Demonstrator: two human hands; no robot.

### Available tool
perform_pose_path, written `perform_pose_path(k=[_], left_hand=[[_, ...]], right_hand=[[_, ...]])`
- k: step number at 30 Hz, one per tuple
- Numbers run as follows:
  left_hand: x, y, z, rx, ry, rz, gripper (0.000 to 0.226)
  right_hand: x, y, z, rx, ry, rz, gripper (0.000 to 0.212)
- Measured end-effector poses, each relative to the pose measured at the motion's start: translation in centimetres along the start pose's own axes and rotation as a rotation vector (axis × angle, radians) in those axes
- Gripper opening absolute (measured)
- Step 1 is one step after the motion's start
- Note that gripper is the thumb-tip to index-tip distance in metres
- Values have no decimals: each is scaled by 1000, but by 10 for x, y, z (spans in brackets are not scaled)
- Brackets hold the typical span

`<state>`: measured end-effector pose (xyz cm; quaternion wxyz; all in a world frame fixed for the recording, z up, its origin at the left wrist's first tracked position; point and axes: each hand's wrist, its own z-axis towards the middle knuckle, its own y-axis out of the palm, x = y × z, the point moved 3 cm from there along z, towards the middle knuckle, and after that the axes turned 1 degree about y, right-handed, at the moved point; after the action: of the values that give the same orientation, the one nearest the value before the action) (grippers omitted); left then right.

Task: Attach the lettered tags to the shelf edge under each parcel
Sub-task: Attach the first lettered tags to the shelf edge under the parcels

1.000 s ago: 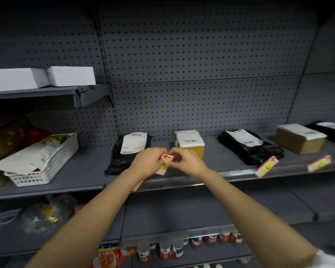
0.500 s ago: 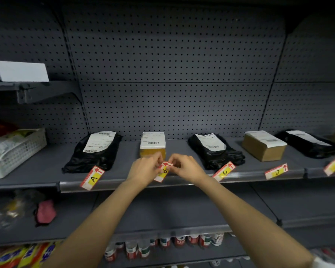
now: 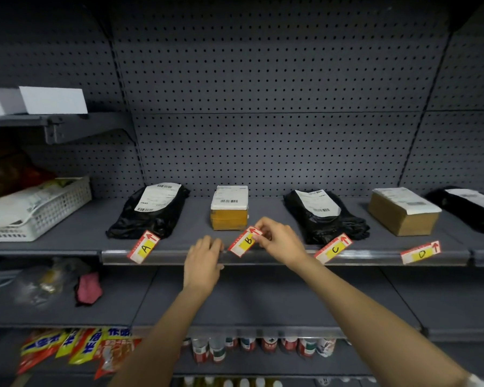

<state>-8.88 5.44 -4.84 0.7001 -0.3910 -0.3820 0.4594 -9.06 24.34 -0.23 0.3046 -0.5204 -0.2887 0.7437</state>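
I take the small yellow-taped cardboard parcel with the white label (image 3: 229, 210) on the grey metal shelf (image 3: 196, 233) as my landmark. Just in front of it and slightly to its right, the red-and-white tag lettered B with a yellow patch (image 3: 245, 241) sits tilted against the shelf's clear edge strip (image 3: 263, 256). My right hand (image 3: 281, 241) pinches the tag's upper end between thumb and fingertips, closed on it. My left hand (image 3: 204, 259) rests on the edge strip in front of the parcel and to its left, fingers curled over the strip and gripping nothing that I can see. Further left of the parcel, the tag lettered A (image 3: 143, 246) hangs below a black plastic mailer bag (image 3: 148, 216). To the right of the parcel, the tag lettered C (image 3: 333, 248) sits under a second black bag (image 3: 326, 217), and the tag lettered D (image 3: 421, 252) under a brown cardboard box (image 3: 404, 210).
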Motion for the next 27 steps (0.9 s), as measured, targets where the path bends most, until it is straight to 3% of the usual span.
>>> perform_pose_path(k=[16,21,27], left_hand=[[-10,12,-3,86,66,-42,22],[-13,11,-5,93,67,-75,29],[-2,0,1,174,144,-119,47]], right_hand=[[0,24,8,44,45,19,9],[-8,41,6,-1,-14,-115,10],[-9,35,3,38,-45,-74,22]])
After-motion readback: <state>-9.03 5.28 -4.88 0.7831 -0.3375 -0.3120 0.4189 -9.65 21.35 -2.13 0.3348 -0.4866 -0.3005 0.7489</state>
